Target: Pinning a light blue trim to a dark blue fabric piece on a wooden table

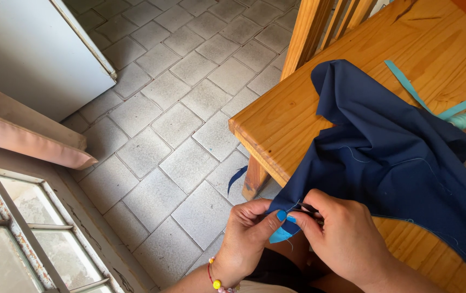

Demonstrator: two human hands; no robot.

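1. Navy fabric [401, 157] drapes over the wooden table [298, 108] from 3 o'clock, its corner hanging off the edge at 6 o'clock.
2. Both hands meet there: the left hand [244, 239] pinches the corner, the right hand [347, 239] is closed on what looks like a dark needle [309, 208].
3. Judged advice: keep the edge taut, take short, even stitches.
4. No container shows; a turquoise thread spool [465, 120] and turquoise strips [407, 81] lie loose at 2 o'clock.
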